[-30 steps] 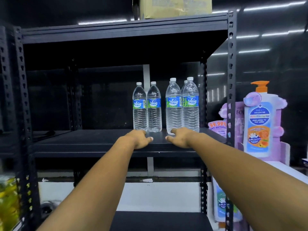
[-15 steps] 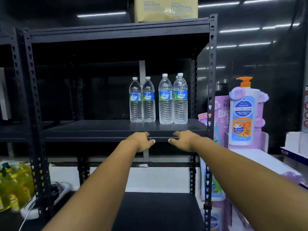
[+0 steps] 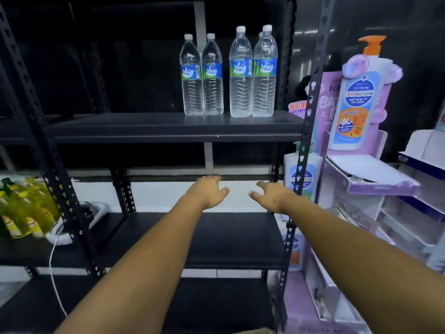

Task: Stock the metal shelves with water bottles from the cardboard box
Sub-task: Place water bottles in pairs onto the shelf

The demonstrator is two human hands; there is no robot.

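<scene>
Reaching out empty-handed below the stocked shelf [image 3: 168,131], with more bottles [image 3: 227,75] to fetch.

Both the left hand [image 3: 208,192] and right hand [image 3: 272,195] are loosely spread and hold nothing, hanging in front of the lower shelf [image 3: 228,237]. Five bottles, as far as I can tell, stand upright toward the right of the upper shelf, one mostly hidden behind. Full and clear, they likely feel heavy, with thin ribbed walls that give under a squeeze; the waist below the label looks the surest hold. A tan sliver at the bottom edge may be the box [image 3: 255,331].
</scene>
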